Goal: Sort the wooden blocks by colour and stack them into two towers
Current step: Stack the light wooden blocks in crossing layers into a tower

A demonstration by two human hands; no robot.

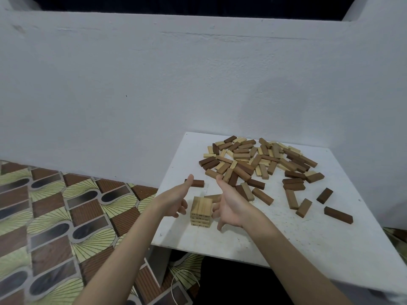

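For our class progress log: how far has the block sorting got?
Done: one short light tower stands on the white table. In hand: left hand and right hand flank it, open. Left: the mixed pile; no dark tower yet.

White table (308,243) against grey wall (154,84); patterned floor (55,216) left.

Loose blocks (253,164) beyond light tower (201,211)

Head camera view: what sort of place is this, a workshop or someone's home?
Most likely a home, with the person seated low. A small white table stands against a plain painted wall, over patterned floor covering. Nothing here suggests a workshop.
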